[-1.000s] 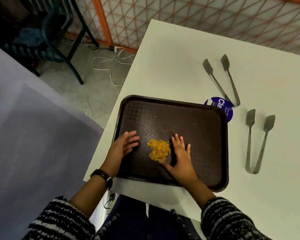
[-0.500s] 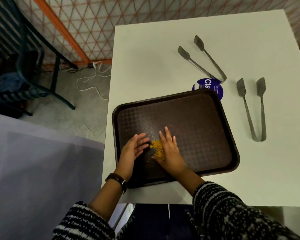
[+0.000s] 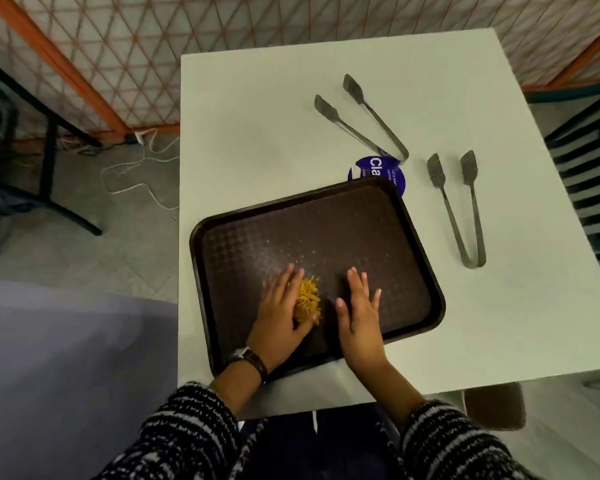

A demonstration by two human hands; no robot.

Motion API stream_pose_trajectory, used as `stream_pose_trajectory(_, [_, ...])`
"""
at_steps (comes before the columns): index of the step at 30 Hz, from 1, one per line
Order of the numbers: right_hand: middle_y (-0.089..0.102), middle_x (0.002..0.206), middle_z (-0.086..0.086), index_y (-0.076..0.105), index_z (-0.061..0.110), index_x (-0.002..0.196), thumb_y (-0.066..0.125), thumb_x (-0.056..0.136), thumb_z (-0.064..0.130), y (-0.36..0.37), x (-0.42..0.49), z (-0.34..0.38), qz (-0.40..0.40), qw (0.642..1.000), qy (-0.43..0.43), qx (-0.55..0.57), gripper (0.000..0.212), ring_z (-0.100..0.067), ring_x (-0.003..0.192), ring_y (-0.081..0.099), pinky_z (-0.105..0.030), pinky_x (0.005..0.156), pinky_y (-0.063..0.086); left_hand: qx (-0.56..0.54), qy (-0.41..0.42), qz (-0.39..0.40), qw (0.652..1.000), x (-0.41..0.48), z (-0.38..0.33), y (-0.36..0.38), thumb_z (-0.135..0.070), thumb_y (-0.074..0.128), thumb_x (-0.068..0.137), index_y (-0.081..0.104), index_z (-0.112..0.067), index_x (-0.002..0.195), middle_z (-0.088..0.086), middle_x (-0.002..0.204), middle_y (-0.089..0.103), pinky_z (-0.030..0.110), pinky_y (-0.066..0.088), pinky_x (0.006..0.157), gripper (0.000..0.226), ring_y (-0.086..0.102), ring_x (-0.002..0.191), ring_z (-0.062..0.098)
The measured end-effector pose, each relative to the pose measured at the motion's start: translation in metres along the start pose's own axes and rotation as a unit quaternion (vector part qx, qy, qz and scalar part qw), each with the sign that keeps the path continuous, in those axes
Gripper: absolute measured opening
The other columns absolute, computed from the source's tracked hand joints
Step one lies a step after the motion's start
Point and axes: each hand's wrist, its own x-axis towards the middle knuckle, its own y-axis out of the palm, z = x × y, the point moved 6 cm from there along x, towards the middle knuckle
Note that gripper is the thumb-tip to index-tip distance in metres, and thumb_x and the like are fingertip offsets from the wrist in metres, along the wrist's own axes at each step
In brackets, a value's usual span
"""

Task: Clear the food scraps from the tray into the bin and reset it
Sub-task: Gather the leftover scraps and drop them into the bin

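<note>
- Broadly, you face one white table [image 3: 257,126] with a lattice screen [image 3: 125,46] behind it and a dark chair [image 3: 589,174] at its right side.
- One brown tray [image 3: 378,237] sits askew on the near half of the table, its far right corner covering part of one blue round sticker [image 3: 378,169].
- Two metal tongs lie beyond and right of the tray: the far tongs [image 3: 371,123] touch the sticker, the near tongs [image 3: 459,213] lie apart.
- Your left hand [image 3: 279,315] lies open, cupped against one pile of yellow scraps [image 3: 307,299] near the tray's front.
- Your right hand [image 3: 359,311] lies flat, fingers spread, just right of the pile, gripping nothing.
- Scattered crumbs [image 3: 302,256] dot the tray beyond your fingers.
</note>
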Motion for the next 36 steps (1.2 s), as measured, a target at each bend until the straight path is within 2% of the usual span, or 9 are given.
stream_pose_trajectory(4, [0.023, 0.155, 0.000, 0.021, 0.014, 0.147, 0.037, 0.099, 0.024, -0.018, -0.007, -0.011, -0.006, 1.000, 0.029, 0.008, 0.052, -0.008, 0.145, 0.004, -0.014, 0.113, -0.013, 0.125, 0.042, 0.020, 0.991, 0.014, 0.004, 0.024, -0.066, 0.042, 0.079, 0.005, -0.028, 0.148, -0.005, 0.156, -0.002, 0.043, -0.012, 0.114, 0.087, -0.005, 0.143, 0.017])
stream_pose_trajectory(9, [0.023, 0.155, 0.002, 0.022, 0.019, 0.147, 0.037, 0.099, 0.027, -0.024, -0.012, -0.027, 0.000, 0.998, 0.060, 0.020, 0.051, 0.000, 0.142, 0.002, -0.019, 0.115, -0.010, 0.152, 0.094, 0.029, 0.983, 0.024, 0.001, 0.033, -0.054, 0.047, 0.084, 0.030, -0.027, 0.143, -0.001, 0.153, 0.027, 0.049, 0.002, 0.113, 0.068, 0.021, 0.143, 0.025])
stream_pose_trajectory(12, [0.023, 0.155, 0.000, 0.024, 0.018, 0.146, 0.038, 0.099, 0.027, -0.021, -0.012, -0.028, 0.002, 0.998, 0.059, 0.022, 0.050, -0.002, 0.143, 0.004, -0.017, 0.114, -0.010, 0.096, 0.116, 0.010, 0.989, 0.023, -0.002, 0.032, -0.033, 0.049, 0.091, 0.048, -0.018, 0.134, 0.003, 0.147, 0.041, 0.044, 0.019, 0.115, 0.046, 0.037, 0.135, 0.026])
stream_pose_trajectory(15, [0.023, 0.155, 0.000, 0.025, 0.015, 0.146, 0.038, 0.099, 0.026, -0.016, -0.012, -0.026, 0.009, 0.998, 0.051, 0.024, 0.050, -0.004, 0.143, 0.005, -0.013, 0.113, -0.010, 0.034, 0.118, -0.036, 0.992, 0.019, -0.002, 0.026, -0.012, 0.051, 0.091, 0.060, -0.011, 0.120, 0.007, 0.132, 0.055, 0.036, 0.038, 0.105, 0.030, 0.050, 0.120, 0.027])
stream_pose_trajectory(25, [0.024, 0.155, -0.003, 0.027, 0.012, 0.145, 0.043, 0.097, 0.023, 0.002, -0.003, -0.017, 0.065, 0.998, -0.006, -0.027, 0.052, -0.005, 0.143, 0.004, -0.014, 0.112, -0.012, -0.131, -0.046, -0.167, 0.976, 0.022, 0.002, -0.004, -0.007, 0.043, 0.094, 0.062, -0.011, 0.109, 0.006, 0.111, 0.056, 0.006, 0.030, 0.088, 0.025, 0.043, 0.103, 0.007])
stream_pose_trajectory(28, [0.019, 0.157, -0.004, 0.022, 0.013, 0.147, 0.045, 0.096, 0.027, 0.017, 0.002, -0.015, 0.106, 0.991, -0.042, -0.069, 0.058, -0.005, 0.142, -0.001, -0.017, 0.113, -0.013, -0.313, -0.166, -0.190, 0.916, 0.021, 0.011, -0.016, -0.011, 0.045, 0.095, 0.060, -0.018, 0.109, 0.000, 0.113, 0.055, 0.013, 0.041, 0.089, 0.022, 0.051, 0.104, 0.008])
stream_pose_trajectory(31, [0.008, 0.159, -0.004, 0.014, 0.013, 0.149, 0.048, 0.093, 0.039, 0.032, 0.010, -0.010, 0.128, 0.982, -0.077, -0.112, 0.070, -0.011, 0.145, -0.006, -0.024, 0.114, -0.016, -0.582, -0.270, -0.160, 0.750, 0.018, 0.021, -0.018, -0.009, 0.045, 0.095, 0.056, -0.013, 0.117, 0.004, 0.117, 0.058, 0.025, 0.043, 0.098, 0.026, 0.054, 0.111, 0.014])
stream_pose_trajectory(33, [0.004, 0.159, -0.004, 0.010, 0.012, 0.149, 0.049, 0.090, 0.047, 0.043, 0.018, -0.005, 0.129, 0.979, -0.084, -0.131, 0.079, -0.013, 0.145, -0.008, -0.030, 0.114, -0.017, -0.685, -0.276, -0.151, 0.657, 0.014, 0.025, -0.026, -0.004, 0.042, 0.095, 0.057, -0.008, 0.113, 0.005, 0.108, 0.062, 0.019, 0.049, 0.088, 0.024, 0.058, 0.102, 0.012])
stream_pose_trajectory(36, [0.003, 0.159, -0.005, 0.009, 0.012, 0.149, 0.053, 0.086, 0.050, 0.059, 0.026, 0.007, 0.137, 0.971, -0.109, -0.160, 0.086, -0.014, 0.144, -0.011, -0.030, 0.111, -0.024, -0.738, -0.275, -0.121, 0.604, 0.009, 0.029, -0.038, -0.004, 0.040, 0.095, 0.061, -0.011, 0.099, -0.001, 0.085, 0.072, 0.018, 0.051, 0.080, 0.023, 0.064, 0.086, 0.007])
